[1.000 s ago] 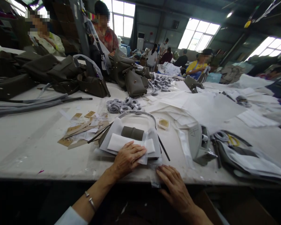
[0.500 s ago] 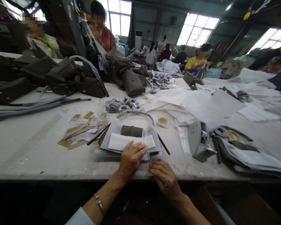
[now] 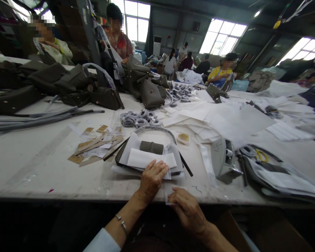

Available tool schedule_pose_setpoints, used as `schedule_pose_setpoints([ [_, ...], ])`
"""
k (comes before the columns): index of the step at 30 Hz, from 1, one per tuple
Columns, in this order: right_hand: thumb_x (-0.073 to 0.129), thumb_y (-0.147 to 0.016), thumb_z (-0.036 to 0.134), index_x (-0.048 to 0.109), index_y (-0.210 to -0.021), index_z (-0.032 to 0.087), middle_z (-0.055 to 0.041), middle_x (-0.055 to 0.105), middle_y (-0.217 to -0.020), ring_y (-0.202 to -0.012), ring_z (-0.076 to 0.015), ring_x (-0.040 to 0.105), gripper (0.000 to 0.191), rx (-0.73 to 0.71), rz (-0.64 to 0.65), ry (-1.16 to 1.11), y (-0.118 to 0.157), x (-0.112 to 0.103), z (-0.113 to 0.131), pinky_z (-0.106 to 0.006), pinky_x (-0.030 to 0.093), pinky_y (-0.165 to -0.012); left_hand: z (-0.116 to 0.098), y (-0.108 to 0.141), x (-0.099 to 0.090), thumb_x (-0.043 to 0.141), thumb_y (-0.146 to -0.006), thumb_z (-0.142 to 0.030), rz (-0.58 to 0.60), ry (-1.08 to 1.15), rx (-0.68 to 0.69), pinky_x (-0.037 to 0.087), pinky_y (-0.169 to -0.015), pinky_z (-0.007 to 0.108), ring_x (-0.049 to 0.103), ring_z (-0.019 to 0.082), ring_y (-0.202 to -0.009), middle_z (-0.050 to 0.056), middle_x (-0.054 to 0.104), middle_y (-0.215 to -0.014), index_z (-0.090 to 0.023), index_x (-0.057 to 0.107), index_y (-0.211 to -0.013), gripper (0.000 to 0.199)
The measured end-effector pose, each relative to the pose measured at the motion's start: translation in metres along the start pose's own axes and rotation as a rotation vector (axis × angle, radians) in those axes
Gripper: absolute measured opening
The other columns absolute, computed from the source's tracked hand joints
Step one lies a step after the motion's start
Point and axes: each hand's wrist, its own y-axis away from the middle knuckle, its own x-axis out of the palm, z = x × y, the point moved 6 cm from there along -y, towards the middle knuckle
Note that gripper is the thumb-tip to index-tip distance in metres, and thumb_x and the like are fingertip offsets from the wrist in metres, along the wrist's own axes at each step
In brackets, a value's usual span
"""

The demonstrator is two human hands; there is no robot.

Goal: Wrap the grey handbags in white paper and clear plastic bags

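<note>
A dark grey-brown handbag (image 3: 118, 161) lies on the worktable, covered by a thin white sheet (image 3: 131, 141). On the sheet rest a folded white foam pad (image 3: 138, 159) and a small grey-brown strap piece (image 3: 151, 147). My left hand (image 3: 152, 177) lies with its fingers stretched out over the pad's lower edge, pressing near a translucent strip (image 3: 169, 174). Closer to the table edge, my right hand (image 3: 187, 209) has its fingers closed on a clear strip of film (image 3: 168, 196), perhaps tape. Its far fingertips are partly hidden. The handbag's wrapped handle (image 3: 157, 129) arches behind.
A tape dispenser (image 3: 224, 161) and another partly wrapped bag (image 3: 280, 175) are at right. A small tub (image 3: 183, 137) sits behind the bag, paper tags (image 3: 94, 147) to its left. Coiled straps (image 3: 140, 118) and piled bags (image 3: 105, 96) lie farther back, with co-workers beyond.
My right hand has drawn slightly down toward the table edge, and more of the clear strip shows at its fingers. My left hand stays on the pad. The whole view has shifted a little.
</note>
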Motion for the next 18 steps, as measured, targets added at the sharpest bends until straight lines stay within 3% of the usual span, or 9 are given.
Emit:
schedule_pose_setpoints([
  [4,0.053,-0.092,0.011,0.063,-0.093,0.021,-0.0039,0.067,-0.079,-0.074,-0.0169,0.064,0.014,-0.059,-0.08,0.061,-0.025,-0.016,0.002,-0.029,0.056,-0.07,-0.003,0.002,-0.002,0.043,-0.093,-0.008,-0.057,0.034,0.016,0.048,-0.104,0.041,0.063,0.019,-0.112,0.007,0.071,-0.111,-0.017,0.063,-0.117,0.032],
  [7,0.055,-0.091,0.011,0.066,-0.095,0.021,-0.0071,0.071,-0.098,-0.092,-0.0194,0.067,0.016,-0.104,-0.154,0.134,-0.044,-0.024,0.0,-0.035,0.055,-0.086,-0.002,0.002,-0.006,0.044,-0.092,-0.007,-0.073,0.108,-0.024,0.05,-0.101,0.039,0.066,0.018,-0.105,0.006,0.072,-0.104,-0.019,0.063,-0.111,0.029],
  [10,0.052,-0.092,0.01,0.066,-0.099,0.023,-0.0076,0.07,-0.115,-0.109,-0.0204,0.065,0.02,-0.099,-0.137,0.119,-0.053,-0.021,-0.009,-0.041,0.05,-0.101,0.0,0.001,-0.011,0.044,-0.089,-0.006,-0.023,0.196,-0.057,0.052,-0.101,0.04,0.066,0.018,-0.104,0.007,0.071,-0.107,-0.019,0.059,-0.114,0.032],
  [15,0.048,-0.096,0.014,0.064,-0.109,0.023,-0.0062,0.074,-0.102,-0.094,-0.0172,0.071,0.023,0.041,-0.176,0.056,-0.055,-0.019,-0.032,-0.027,0.057,-0.083,0.004,0.005,-0.014,0.046,-0.081,-0.004,0.048,0.256,-0.015,0.048,-0.106,0.043,0.061,0.02,-0.117,0.012,0.067,-0.119,-0.013,0.047,-0.129,0.048],
  [18,0.048,-0.096,0.017,0.066,-0.106,0.024,-0.0045,0.075,-0.095,-0.084,-0.0167,0.072,0.022,0.082,-0.167,0.089,-0.059,-0.019,-0.036,-0.025,0.057,-0.078,0.003,0.006,-0.011,0.043,-0.087,-0.003,0.067,0.204,0.083,0.047,-0.107,0.042,0.06,0.019,-0.12,0.012,0.068,-0.119,-0.014,0.051,-0.125,0.04],
])
